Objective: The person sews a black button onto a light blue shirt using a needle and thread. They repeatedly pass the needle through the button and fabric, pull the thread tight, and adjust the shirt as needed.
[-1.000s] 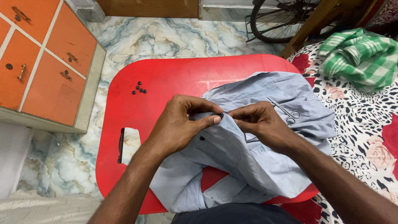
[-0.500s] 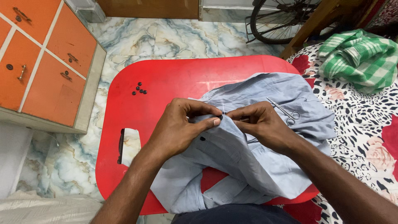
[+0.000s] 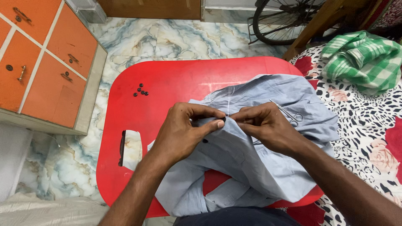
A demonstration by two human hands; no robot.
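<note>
A pale blue shirt (image 3: 268, 155) lies crumpled over the right and near part of a red table (image 3: 167, 83), its near folds spilling past the table's near edge. The left hand (image 3: 184, 129) is closed on a raised fold of the shirt, thumb and forefinger pinching the cloth right at a small dark button (image 3: 224, 119). The right hand (image 3: 266, 127) meets it from the right, fingertips pinched tight just beside that button; a thin pale thread (image 3: 228, 104) rises from between the 2 hands. Whether a needle sits in the right fingers cannot be told.

A second dark button (image 3: 204, 140) shows on the shirt just below the left hand. Small metal scissors (image 3: 291, 114) rest on the shirt just right of the right hand, near its knuckles. A cluster of 5 loose black buttons (image 3: 140, 89) lies on bare red surface far and left, well apart from the hands.

The table's left half and far strip are bare, apart from a cut-out handle slot (image 3: 130, 146) near the left edge. An orange cabinet (image 3: 46, 58) stands to the left, across a strip of marble floor (image 3: 167, 33). A patterned bed (image 3: 364, 125) butts against the table's right edge, with a green checked cloth (image 3: 364, 58) on it. A bicycle wheel (image 3: 280, 19) stands at the far side.
</note>
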